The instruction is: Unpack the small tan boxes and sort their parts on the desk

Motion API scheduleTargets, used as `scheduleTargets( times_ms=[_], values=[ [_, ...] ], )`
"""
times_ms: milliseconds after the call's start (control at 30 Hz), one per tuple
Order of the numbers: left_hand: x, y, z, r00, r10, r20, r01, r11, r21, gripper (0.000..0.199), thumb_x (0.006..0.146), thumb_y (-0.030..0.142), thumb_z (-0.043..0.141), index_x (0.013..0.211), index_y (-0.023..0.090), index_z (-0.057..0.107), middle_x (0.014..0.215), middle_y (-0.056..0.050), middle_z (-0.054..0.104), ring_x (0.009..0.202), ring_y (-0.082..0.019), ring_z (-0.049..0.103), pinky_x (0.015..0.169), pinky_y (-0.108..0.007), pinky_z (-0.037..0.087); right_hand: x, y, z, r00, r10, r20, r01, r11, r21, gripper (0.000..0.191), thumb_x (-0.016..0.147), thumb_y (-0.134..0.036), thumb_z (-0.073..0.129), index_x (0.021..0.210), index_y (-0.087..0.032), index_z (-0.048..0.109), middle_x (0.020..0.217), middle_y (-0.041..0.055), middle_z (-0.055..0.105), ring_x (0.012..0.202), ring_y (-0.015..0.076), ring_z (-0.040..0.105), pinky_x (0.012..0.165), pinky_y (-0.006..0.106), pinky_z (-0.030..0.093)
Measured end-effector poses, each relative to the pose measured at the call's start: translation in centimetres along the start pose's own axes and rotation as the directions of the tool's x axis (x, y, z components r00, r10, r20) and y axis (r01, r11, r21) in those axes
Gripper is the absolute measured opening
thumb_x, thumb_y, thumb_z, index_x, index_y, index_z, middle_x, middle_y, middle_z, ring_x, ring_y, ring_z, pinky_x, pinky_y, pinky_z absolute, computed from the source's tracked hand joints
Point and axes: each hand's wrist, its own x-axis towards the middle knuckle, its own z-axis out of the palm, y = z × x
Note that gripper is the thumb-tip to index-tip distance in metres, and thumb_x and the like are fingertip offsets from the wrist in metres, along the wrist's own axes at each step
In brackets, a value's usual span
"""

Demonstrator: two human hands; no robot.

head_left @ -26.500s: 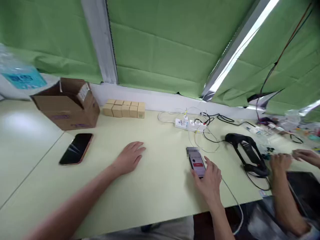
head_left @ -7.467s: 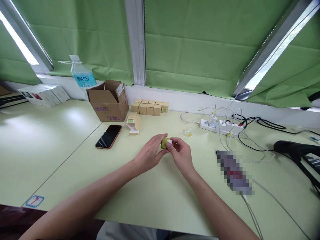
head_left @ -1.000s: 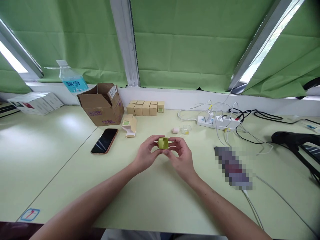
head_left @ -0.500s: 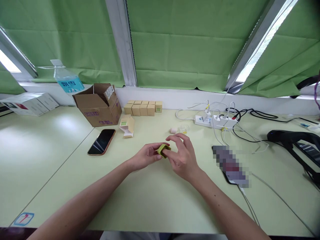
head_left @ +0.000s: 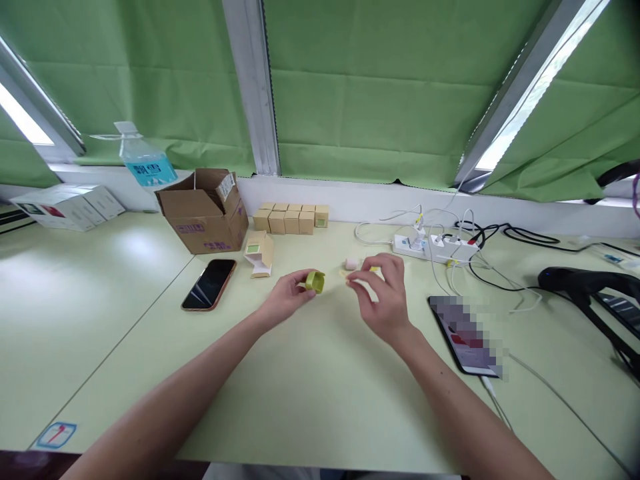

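My left hand [head_left: 286, 299] is closed on a small olive-green square case [head_left: 315, 282], held between thumb and fingers above the table. The case's hollow side faces right, towards my other hand. My right hand [head_left: 384, 293] is apart from it, with thumb and forefinger pinched together. A tiny pale-yellow bit shows at those fingertips, too small to name. Just behind this hand, a small pale pink cylinder [head_left: 351, 264] lies on the table. A clear item with a yellow part beside it is mostly hidden by my fingers.
An opened small carton [head_left: 259, 255] stands left, before a row of small tan boxes [head_left: 291, 221]. Further left are a phone [head_left: 209, 285], a cardboard box [head_left: 205, 223] and a water bottle [head_left: 149, 167]. A power strip [head_left: 410, 247] with cables and another phone [head_left: 457, 340] lie right.
My right hand has drawn its fingers out of the green case and moved right, closing into a pinch. My left hand has shifted slightly left and up, still holding the case.
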Motion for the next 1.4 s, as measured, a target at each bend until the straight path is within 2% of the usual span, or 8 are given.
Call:
scheduleTargets(
  times_ms=[67, 167, 467, 667, 800, 900, 1033, 1400],
  values=[
    [0.5, -0.3, -0.6, 0.993, 0.008, -0.121, -0.01, 1.0, -0.018, 0.056, 0.079, 0.043, 0.092, 0.126, 0.019, 0.076, 0.118, -0.014, 0.079, 0.103, -0.025, 0.075, 0.09, -0.038, 0.061, 1.2, 1.5, 1.1, 0.99, 0.083, 0.117, -0.077, 0.996, -0.052, 0.016, 0.103, -0.021, 0.064, 0.098, -0.026, 0.078, 0.1, 0.0076, 0.074, 0.104, 0.0276, 0.062, 0.096, 0.045, 0.049],
    [0.8, -0.5, -1.2, 0.972, 0.018, -0.236, -0.032, 0.998, -0.053, 0.058, 0.073, 0.036, 0.093, 0.124, 0.018, 0.074, 0.118, -0.014, 0.079, 0.104, -0.024, 0.076, 0.093, -0.04, 0.062, 2.9, 3.7, 3.8, 0.889, 0.205, 0.409, -0.09, 0.955, -0.284, 0.024, 0.103, -0.016, 0.058, 0.1, -0.025, 0.08, 0.104, 0.0063, 0.08, 0.105, 0.0251, 0.064, 0.103, 0.044, 0.041],
    [1.8, -2.4, -2.5, 0.922, 0.083, -0.378, -0.061, 0.996, 0.07, 0.056, 0.068, 0.035, 0.088, 0.117, 0.018, 0.064, 0.119, -0.012, 0.076, 0.106, -0.023, 0.076, 0.102, -0.043, 0.062, 3.9, 6.1, 9.9, 0.808, 0.283, 0.516, -0.017, 0.887, -0.461, 0.025, 0.082, -0.002, 0.07, 0.087, -0.021, 0.086, 0.099, 0.0149, 0.08, 0.114, 0.0317, 0.057, 0.107, 0.048, 0.033],
    [1.6, -3.1, -3.0, 0.915, 0.092, -0.394, -0.002, 0.975, 0.222, 0.048, 0.073, 0.029, 0.082, 0.117, 0.02, 0.064, 0.118, -0.011, 0.078, 0.104, -0.024, 0.077, 0.098, -0.042, 0.062, 3.3, 5.2, 7.6, 0.838, 0.286, 0.466, -0.036, 0.88, -0.474, 0.021, 0.085, -0.007, 0.071, 0.094, -0.019, 0.085, 0.113, 0.0154, 0.078, 0.121, 0.0337, 0.054, 0.108, 0.049, 0.036],
    [1.9, -2.4, -3.1, 0.913, 0.115, -0.391, 0.053, 0.918, 0.393, 0.04, 0.081, 0.027, 0.077, 0.118, 0.022, 0.063, 0.118, -0.009, 0.079, 0.103, -0.024, 0.076, 0.095, -0.04, 0.061, 0.0, 2.3, 3.8, 0.861, 0.251, 0.442, -0.04, 0.901, -0.433, 0.022, 0.097, -0.01, 0.06, 0.095, -0.019, 0.08, 0.105, 0.0135, 0.078, 0.107, 0.0301, 0.061, 0.087, 0.041, 0.043],
    [3.1, -1.7, -2.9, 0.913, 0.13, -0.386, 0.113, 0.83, 0.547, 0.035, 0.087, 0.029, 0.076, 0.118, 0.023, 0.061, 0.12, -0.01, 0.078, 0.104, -0.026, 0.075, 0.092, -0.039, 0.057, -3.7, -0.5, 2.4, 0.842, 0.202, 0.5, -0.012, 0.934, -0.357, 0.015, 0.099, -0.015, 0.064, 0.091, -0.022, 0.076, 0.092, 0.0068, 0.076, 0.082, 0.0217, 0.063, 0.07, 0.035, 0.04],
    [5.3, -1.2, -2.6, 0.913, 0.137, -0.385, 0.216, 0.637, 0.74, 0.032, 0.092, 0.03, 0.072, 0.118, 0.018, 0.059, 0.115, -0.018, 0.076, 0.114, -0.035, 0.069, 0.093, -0.043, 0.051, -6.6, -2.6, 2.5, 0.811, 0.166, 0.561, -0.053, 0.976, -0.213, 0.012, 0.102, -0.02, 0.062, 0.1, -0.022, 0.073, 0.092, 0.0045, 0.076, 0.076, 0.0192, 0.066, 0.064, 0.033, 0.035],
    [6.3, -0.2, -3.5, 0.917, 0.163, -0.365, 0.361, 0.055, 0.931, 0.05, 0.095, 0.043, 0.066, 0.119, -0.002, 0.066, 0.124, -0.037, 0.066, 0.135, -0.05, 0.046, 0.112, -0.059, 0.032, -6.6, -2.4, 2.5, 0.805, 0.149, 0.574, -0.079, 0.986, -0.144, 0.011, 0.101, -0.019, 0.061, 0.103, -0.022, 0.072, 0.092, 0.0041, 0.075, 0.078, 0.0193, 0.066, 0.063, 0.033, 0.035]
  ],
)
